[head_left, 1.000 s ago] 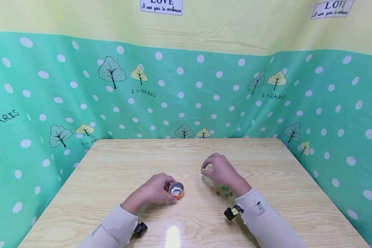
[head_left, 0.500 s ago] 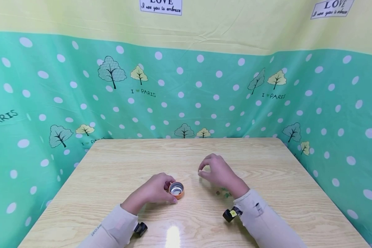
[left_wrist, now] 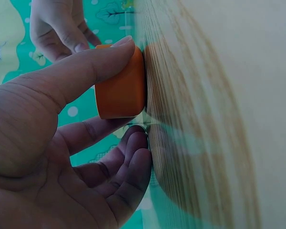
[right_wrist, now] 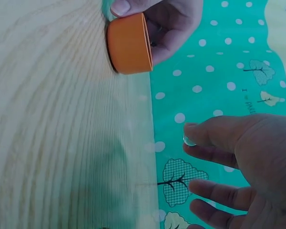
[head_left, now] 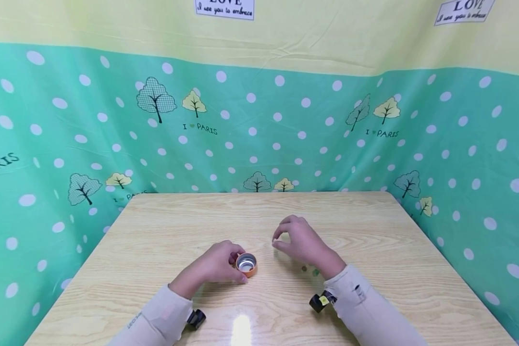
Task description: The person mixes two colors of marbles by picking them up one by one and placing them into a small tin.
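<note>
My left hand (head_left: 220, 263) clamps the round orange metal-lined cup (right_wrist: 128, 45), and my right hand (head_left: 304, 240) pinches a small, clear, glassy bead (right_wrist: 189, 141)!

- Orange cup (right_wrist: 129, 44), silvery inside, upright, roughly midway between the tabletop's (head_left: 190, 214) side edges
- Clear bead (right_wrist: 188, 140), pinched in fingers (right_wrist: 212, 155)
- Brown piece (head_left: 304, 268), green piece (head_left: 315, 272), nearer the right edge
</note>
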A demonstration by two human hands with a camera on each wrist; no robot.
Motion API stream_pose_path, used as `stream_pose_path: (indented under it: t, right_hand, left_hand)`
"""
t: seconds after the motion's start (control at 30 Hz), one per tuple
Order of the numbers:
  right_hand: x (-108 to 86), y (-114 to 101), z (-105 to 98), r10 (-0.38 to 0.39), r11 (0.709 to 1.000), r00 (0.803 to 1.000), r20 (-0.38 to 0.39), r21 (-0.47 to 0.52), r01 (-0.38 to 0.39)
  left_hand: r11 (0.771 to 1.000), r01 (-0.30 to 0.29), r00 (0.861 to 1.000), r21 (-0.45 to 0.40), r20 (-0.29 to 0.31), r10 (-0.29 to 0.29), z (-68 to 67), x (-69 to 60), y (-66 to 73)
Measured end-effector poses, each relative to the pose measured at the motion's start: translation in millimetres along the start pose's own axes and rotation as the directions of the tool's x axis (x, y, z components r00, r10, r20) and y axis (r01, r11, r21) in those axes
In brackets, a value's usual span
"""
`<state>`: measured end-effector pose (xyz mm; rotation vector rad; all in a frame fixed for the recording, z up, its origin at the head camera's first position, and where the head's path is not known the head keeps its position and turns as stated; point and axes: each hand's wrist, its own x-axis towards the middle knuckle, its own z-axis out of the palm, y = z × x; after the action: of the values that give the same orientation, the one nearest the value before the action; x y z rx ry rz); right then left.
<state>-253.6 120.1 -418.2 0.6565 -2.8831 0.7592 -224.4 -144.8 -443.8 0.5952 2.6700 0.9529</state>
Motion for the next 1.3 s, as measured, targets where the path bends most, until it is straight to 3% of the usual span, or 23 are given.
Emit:
stream_pose_path:
  t: [0.4, 0.77, 1.3]
  right_hand:
    - [-3.0, -7, 6, -0.022, 0.999, 0.999, 0.028, -0.033, 0.022]
    - [-5.7, -12, 9, -0.107, 0.994, 0.993, 0.049, -0.002, 0.108]
    - [-8.7, -21, 11, -0.122, 0.992, 0.989, 0.079, -0.033, 0.125]
  left_hand:
    - [1.0, 0.006, 1.0, 0.003, 0.003, -0.006, 0.1, 0.6, 0.1]
    - [1.0, 0.019, 1.0, -0.002, 0.006, -0.019, 0.1, 0.2, 0.7]
    - [1.0, 0.013, 1.0, 0.014, 0.014, -0.014, -0.6, -1.4, 4.4]
